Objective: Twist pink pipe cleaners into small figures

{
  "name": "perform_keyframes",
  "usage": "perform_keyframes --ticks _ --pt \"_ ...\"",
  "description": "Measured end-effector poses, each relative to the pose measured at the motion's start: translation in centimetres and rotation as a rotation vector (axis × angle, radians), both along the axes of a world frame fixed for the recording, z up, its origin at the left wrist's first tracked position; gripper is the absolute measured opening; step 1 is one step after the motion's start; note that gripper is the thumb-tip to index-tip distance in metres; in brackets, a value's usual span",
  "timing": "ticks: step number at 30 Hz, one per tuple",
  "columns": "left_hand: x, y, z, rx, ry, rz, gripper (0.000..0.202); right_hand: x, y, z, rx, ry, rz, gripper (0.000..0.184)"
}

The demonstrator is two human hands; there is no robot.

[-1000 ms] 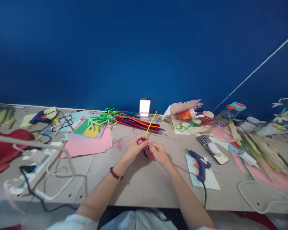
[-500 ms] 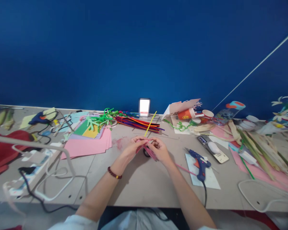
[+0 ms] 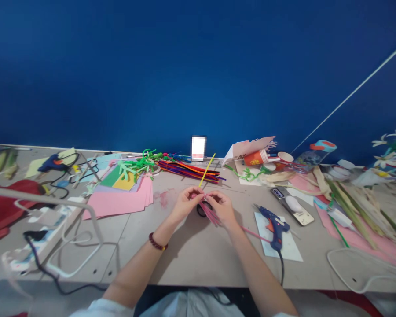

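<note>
My left hand (image 3: 185,204) pinches a bundle of thin pink pipe cleaners (image 3: 212,217) close to the middle of the table. Its fingers are closed, and they partly cover the bundle. Opposite it, my right hand (image 3: 223,208) also has its fingertips closed on the pink strands, whose loose ends fan out down and to the right beneath it. Under the strands lies a round black ring-shaped object (image 3: 199,211), partly hidden. Just beyond my fingertips a yellow pipe cleaner (image 3: 207,169) slants up and away.
Behind lies a bundle of coloured pipe cleaners (image 3: 185,172), with a phone-like screen (image 3: 198,148) standing beyond. Pink paper (image 3: 119,204) and a power strip (image 3: 49,237) are left. To the right are a blue glue gun (image 3: 277,229), a phone (image 3: 302,215) and paper cups (image 3: 255,157).
Both hands have shifted slightly, and the pink strands' loose ends now spread lower between them. More of the black ring shows. The rest of the table looks the same.
</note>
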State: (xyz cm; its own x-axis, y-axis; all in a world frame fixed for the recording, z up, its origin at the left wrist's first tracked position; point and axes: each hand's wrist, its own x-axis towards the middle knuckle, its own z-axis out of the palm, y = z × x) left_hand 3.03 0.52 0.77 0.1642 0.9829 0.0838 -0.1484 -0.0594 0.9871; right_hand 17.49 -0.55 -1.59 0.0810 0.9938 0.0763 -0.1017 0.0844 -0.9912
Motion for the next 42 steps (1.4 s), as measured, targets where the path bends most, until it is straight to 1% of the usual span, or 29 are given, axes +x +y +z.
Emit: perform_keyframes --ticks 3,7,9,12,14,19,26,30,33,38,42 --pt "0.3 -0.3 0.2 0.193 0.175 0.068 0.015 -0.1 -0.1 0.3 -0.024 0.088 0.006 0.023" --pt "0.3 -0.6 0.3 0.505 0.460 0.133 0.020 -0.1 -0.1 0.7 -0.096 0.158 -0.028 0.028" --pt "0.2 -0.6 0.1 0.648 0.592 0.162 0.018 -0.1 -0.2 0.8 -0.127 0.184 -0.032 0.030" --pt "0.0 -0.6 -0.3 0.756 0.716 0.206 0.015 0.0 -0.2 0.8 -0.145 0.190 -0.018 0.032" --pt "0.0 -0.5 -0.6 0.769 0.752 0.229 0.017 0.0 -0.1 0.7 -0.143 0.171 -0.014 0.033" --pt "-0.1 -0.5 -1.0 0.748 0.769 0.227 0.019 -0.1 -0.2 0.7 -0.133 0.123 -0.013 0.035" --pt "-0.2 -0.4 -0.9 0.808 0.810 0.308 0.017 -0.4 -0.4 0.9 -0.107 0.095 0.004 0.032" --pt "-0.3 -0.5 -0.8 0.812 0.820 0.325 0.015 -0.4 -0.5 1.1 -0.089 0.079 0.023 0.031" --pt "-0.2 -0.5 -0.9 0.786 0.830 0.318 0.015 -0.6 -0.5 1.1 -0.070 0.090 0.034 0.030" --pt "0.0 -0.6 -0.7 0.757 0.819 0.321 0.014 -0.8 -0.4 0.7 -0.002 0.097 0.012 0.022" --pt "0.2 -0.8 -0.3 0.647 0.736 0.245 0.010 -0.5 -0.1 0.2 0.038 0.021 0.003 0.019"
